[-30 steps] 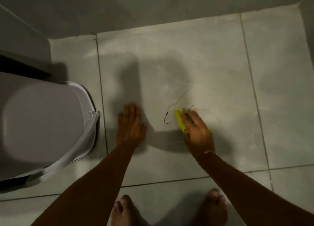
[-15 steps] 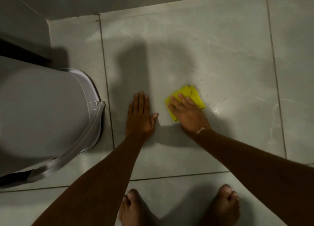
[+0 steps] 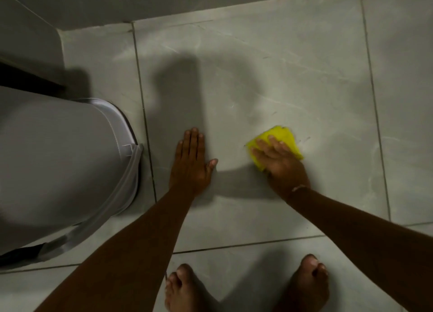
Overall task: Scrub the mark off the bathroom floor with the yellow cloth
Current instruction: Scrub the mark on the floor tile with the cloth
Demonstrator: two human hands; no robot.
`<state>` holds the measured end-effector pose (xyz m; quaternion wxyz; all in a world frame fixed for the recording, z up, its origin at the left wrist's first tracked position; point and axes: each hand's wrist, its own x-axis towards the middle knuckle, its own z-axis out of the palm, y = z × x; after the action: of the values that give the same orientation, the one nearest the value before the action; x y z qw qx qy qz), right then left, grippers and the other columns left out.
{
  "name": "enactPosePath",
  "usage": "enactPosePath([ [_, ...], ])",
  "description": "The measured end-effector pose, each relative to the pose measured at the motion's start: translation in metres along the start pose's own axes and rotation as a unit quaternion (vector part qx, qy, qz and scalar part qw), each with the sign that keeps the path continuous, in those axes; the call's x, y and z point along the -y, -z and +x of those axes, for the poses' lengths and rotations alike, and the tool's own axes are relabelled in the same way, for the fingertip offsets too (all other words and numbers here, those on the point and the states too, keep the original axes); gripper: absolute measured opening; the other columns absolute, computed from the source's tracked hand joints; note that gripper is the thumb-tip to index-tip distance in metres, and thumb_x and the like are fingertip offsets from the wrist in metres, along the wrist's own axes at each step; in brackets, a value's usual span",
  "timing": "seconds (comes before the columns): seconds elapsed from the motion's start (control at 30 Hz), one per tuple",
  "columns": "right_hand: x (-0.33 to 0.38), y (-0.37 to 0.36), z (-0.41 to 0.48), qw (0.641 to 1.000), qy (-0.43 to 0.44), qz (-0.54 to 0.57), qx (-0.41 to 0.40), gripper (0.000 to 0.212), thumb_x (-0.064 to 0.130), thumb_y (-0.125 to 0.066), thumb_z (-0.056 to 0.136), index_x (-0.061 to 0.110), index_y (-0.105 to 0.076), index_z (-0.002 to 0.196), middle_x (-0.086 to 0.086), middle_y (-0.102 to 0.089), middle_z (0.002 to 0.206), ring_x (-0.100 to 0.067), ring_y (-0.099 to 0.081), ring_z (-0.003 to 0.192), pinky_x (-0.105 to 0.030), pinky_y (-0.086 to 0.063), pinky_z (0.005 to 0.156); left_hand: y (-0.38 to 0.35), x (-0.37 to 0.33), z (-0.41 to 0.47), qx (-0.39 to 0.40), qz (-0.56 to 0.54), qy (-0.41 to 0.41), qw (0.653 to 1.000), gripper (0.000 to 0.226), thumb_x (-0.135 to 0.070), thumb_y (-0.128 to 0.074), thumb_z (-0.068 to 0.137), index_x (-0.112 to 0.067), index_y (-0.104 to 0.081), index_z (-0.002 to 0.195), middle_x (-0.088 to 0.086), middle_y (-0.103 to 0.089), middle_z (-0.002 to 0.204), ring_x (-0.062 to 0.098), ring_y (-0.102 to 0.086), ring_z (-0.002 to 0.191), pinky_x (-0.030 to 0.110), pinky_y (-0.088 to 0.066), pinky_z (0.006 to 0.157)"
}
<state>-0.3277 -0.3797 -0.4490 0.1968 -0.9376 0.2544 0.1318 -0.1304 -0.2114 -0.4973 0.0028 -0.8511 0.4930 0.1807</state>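
Two hands: both pressed to the pale tiled bathroom floor [image 3: 269,61], bare feet [image 3: 185,288] below.
Right hand [image 3: 280,161]: fingers spread flat, pinning the yellow cloth [image 3: 281,136] to the tile.
Yellow cloth: bright, crumpled into a rough wedge, edges showing beyond the fingertips.
Left hand [image 3: 191,164]: open, palm down, empty, beside a grout line.
Mark: faint dark flecks just right of the cloth; anything under it is hidden.
Toilet [image 3: 58,171]: white, at left.
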Motion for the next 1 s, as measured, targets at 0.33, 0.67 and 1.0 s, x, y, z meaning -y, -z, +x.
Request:
enactPosePath([
  [0.33, -0.009, -0.003, -0.006, 0.999, -0.046, -0.01, -0.023, 0.06, 0.001, -0.049, 0.081, 0.015, -0.047, 0.14, -0.011, -0.042, 0.151, -0.042, -0.032, 0.141, -0.052, -0.026, 0.116, 0.004, -0.003, 0.001, 0.012, -0.004, 0.008, 1.0, 0.078, -0.052, -0.033, 0.096, -0.004, -0.009, 0.153, 0.018, -0.007, 0.163, 0.032, -0.003, 0.152, 0.046, -0.01, 0.124],
  [0.67, -0.018, -0.001, -0.003, 0.983, 0.145, -0.113, -0.025, 0.052, 0.006, -0.039, 0.086, 0.019, -0.053, 0.135, -0.006, -0.051, 0.145, -0.037, -0.043, 0.135, -0.052, -0.038, 0.11, 0.006, -0.005, -0.001, 0.01, -0.008, 0.014, 1.0, 0.078, -0.052, -0.031, 0.095, -0.005, -0.011, 0.153, 0.017, -0.008, 0.164, 0.032, -0.004, 0.152, 0.046, -0.012, 0.124],
  [1.0, -0.042, 0.029, 0.058, 0.959, 0.257, -0.104, 0.052, 0.06, 0.0, -0.046, 0.083, 0.022, -0.048, 0.139, -0.006, -0.041, 0.151, -0.039, -0.031, 0.142, -0.053, -0.017, 0.118, 0.004, -0.003, 0.0, 0.01, 0.003, 0.015, 1.0, 0.077, -0.053, -0.031, 0.095, -0.004, -0.015, 0.153, 0.019, -0.013, 0.162, 0.034, -0.008, 0.151, 0.048, -0.015, 0.123],
])
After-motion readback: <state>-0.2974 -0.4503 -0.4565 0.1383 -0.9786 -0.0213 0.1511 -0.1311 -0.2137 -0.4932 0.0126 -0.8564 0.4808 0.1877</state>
